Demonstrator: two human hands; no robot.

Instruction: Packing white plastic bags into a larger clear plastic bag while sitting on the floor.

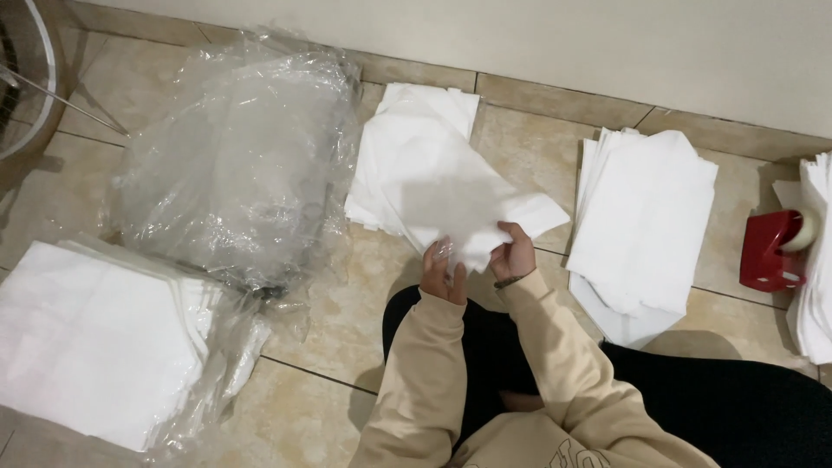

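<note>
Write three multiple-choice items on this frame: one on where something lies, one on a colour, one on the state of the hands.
1. Where does the tape dispenser stand?
A. at the right edge, beside the right stack of white sheets
B. on the clear plastic bag
C. in the person's lap

2. What colour is the tape dispenser?
A. blue
B. red
C. green

3. What are the left hand and right hand doing?
A. resting flat on the floor
B. both holding one white sheet
C. lifting the plastic bag

Answers: 1 A, it sits on the tiles right of that stack; 2 B, its body is plainly red; 3 B, both hands pinch the sheet's near edge.
</note>
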